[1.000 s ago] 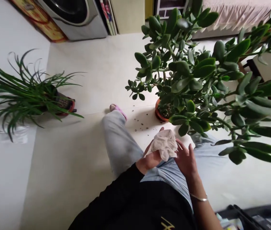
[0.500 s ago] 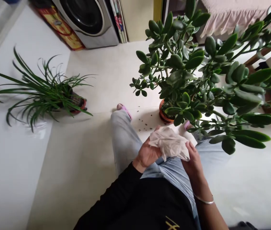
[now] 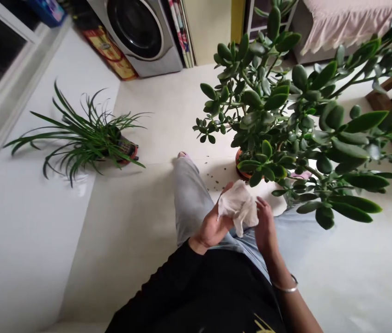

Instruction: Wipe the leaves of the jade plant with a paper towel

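A crumpled white tissue [image 3: 235, 203] lies across my left hand [image 3: 215, 225], which holds it from the left and below with the fingers partly covered. My right hand [image 3: 266, 226] meets the tissue's right edge, its fingers bent; their exact grip on it is hard to make out. Just beyond both hands stands a large jade plant [image 3: 268, 115] in an orange-brown pot [image 3: 240, 170]. Small dark bits [image 3: 217, 181] are scattered on the pale floor beside that pot.
Jade branches spread over the right side, close to my right hand. On the left, a long-leaved potted plant [image 3: 95, 138] stands by the white wall [image 3: 43, 231]. A washing machine [image 3: 140, 37] and a pink frilled cover [image 3: 341, 27] are at the back.
The tissue is now bunched narrower and sits more to the left hand's side. My right hand has moved left, closer to my left hand. The view has shifted slightly left.
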Demonstrator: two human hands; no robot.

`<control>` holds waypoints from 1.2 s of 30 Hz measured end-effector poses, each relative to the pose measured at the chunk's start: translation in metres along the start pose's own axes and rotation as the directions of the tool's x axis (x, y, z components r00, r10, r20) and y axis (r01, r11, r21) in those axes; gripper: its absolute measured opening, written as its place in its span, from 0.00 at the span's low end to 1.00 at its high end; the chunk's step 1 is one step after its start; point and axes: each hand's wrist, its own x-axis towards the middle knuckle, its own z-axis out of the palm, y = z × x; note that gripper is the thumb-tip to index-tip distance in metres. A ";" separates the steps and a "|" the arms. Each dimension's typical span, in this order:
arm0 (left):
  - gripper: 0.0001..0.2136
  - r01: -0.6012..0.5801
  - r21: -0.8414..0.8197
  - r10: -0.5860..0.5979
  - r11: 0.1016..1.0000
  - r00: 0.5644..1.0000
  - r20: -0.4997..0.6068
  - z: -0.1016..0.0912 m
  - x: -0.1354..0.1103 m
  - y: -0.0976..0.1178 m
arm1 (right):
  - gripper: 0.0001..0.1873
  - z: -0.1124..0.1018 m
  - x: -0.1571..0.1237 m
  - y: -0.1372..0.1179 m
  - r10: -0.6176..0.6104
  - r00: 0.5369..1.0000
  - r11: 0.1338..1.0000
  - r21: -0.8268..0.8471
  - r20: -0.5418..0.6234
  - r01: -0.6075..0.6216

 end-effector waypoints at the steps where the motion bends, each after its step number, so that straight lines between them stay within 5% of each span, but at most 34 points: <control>1: 0.35 -0.027 0.022 0.028 0.999 1.000 -0.011 -0.002 0.002 -0.002 | 0.22 -0.004 -0.003 -0.002 -0.122 0.990 0.988 -0.106 -0.068 0.114; 4: 0.35 -0.053 0.074 0.054 0.996 0.998 -0.017 -0.009 0.006 -0.016 | 0.20 -0.007 -0.014 -0.003 -0.376 0.927 0.880 -0.313 -0.005 0.356; 7: 0.34 -0.027 0.111 0.026 0.994 1.000 0.003 -0.014 0.006 -0.028 | 0.19 0.007 -0.020 -0.001 -0.324 0.931 0.837 -0.407 0.169 0.365; 12: 0.28 -0.067 -0.028 0.065 0.997 0.995 -0.075 -0.023 0.011 -0.008 | 0.17 0.011 -0.014 -0.002 -0.167 0.986 0.967 -0.191 0.020 0.168; 17: 0.24 -0.024 -0.231 0.010 0.973 0.998 -0.065 -0.055 0.023 0.030 | 0.11 -0.035 0.000 -0.010 0.021 0.999 0.983 0.185 -0.025 -0.016; 22: 0.27 0.065 -0.375 -0.058 0.925 0.998 0.031 -0.073 0.029 0.028 | 0.03 -0.058 0.013 0.016 0.111 0.968 0.766 0.601 0.225 -0.228; 25: 0.26 0.097 -0.360 -0.110 0.928 0.994 -0.017 -0.064 0.031 0.018 | 0.09 -0.046 0.017 0.040 0.172 0.940 0.761 0.566 0.294 -0.316; 30: 0.24 -0.046 -0.132 0.021 0.990 0.982 -0.186 -0.044 0.038 0.014 | 0.12 -0.031 0.024 0.024 0.246 0.969 0.860 0.454 0.026 -0.231; 33: 0.27 -0.156 0.053 0.163 0.986 0.971 -0.172 -0.035 0.044 0.012 | 0.16 -0.021 0.023 -0.008 0.196 0.972 0.914 0.385 -0.132 -0.132; 36: 0.29 -0.223 0.186 0.243 0.957 0.965 -0.096 -0.025 0.046 0.008 | 0.20 -0.003 0.018 -0.033 0.056 0.985 0.964 0.265 -0.165 -0.011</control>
